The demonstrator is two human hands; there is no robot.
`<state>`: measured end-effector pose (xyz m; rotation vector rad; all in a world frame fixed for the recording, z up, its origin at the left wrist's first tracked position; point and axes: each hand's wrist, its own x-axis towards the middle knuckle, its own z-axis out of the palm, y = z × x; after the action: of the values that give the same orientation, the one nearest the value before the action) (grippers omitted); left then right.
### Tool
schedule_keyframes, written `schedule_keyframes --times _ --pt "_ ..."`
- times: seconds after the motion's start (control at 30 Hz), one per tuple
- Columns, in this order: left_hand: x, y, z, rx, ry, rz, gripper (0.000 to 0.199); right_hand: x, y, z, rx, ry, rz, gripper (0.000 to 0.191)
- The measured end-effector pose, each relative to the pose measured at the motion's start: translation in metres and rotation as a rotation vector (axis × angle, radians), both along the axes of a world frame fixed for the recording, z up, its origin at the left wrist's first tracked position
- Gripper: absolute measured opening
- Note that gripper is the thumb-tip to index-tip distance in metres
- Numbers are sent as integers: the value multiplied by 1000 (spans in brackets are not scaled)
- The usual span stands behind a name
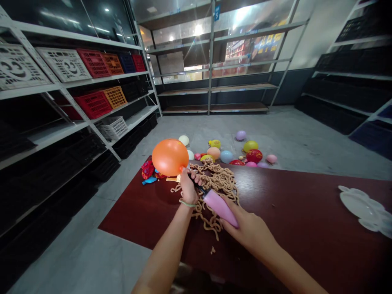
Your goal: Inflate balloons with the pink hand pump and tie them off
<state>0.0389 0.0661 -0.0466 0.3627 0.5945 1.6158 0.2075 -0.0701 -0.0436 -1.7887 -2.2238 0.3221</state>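
An inflated orange balloon (170,157) sits on the black nozzle end of a pink balloon pump (221,207). My left hand (189,187) is closed around the balloon's neck and the nozzle. The fingers of my right hand (249,228) wrap round the pump's pink body, partly hiding it. Beneath both hands, a tangled heap of tan, rope-like strands (220,177) lies on the dark red table (294,216). Left of the heap, uninflated balloons (148,169) in red and blue lie partly behind the orange one.
A white cloud-shaped plate (363,207) lies at the table's right. Several inflated balloons (226,157) rest on the floor beyond the far edge. Shelves with crates (93,104) line the left side, and a metal rack (211,73) stands at the back.
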Motion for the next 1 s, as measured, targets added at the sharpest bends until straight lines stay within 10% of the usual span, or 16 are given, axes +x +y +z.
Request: schedule_keyframes --times 0.17,0.5,1.0 --pt "-1 0 4 -12 32 -7 29 -16 10 3 -26 45 34 65" --pt "-4 3 4 20 38 -11 29 64 -68 -27 78 103 60 66" --pt "-5 1 3 15 31 -15 25 -17 11 3 -57 75 66 66"
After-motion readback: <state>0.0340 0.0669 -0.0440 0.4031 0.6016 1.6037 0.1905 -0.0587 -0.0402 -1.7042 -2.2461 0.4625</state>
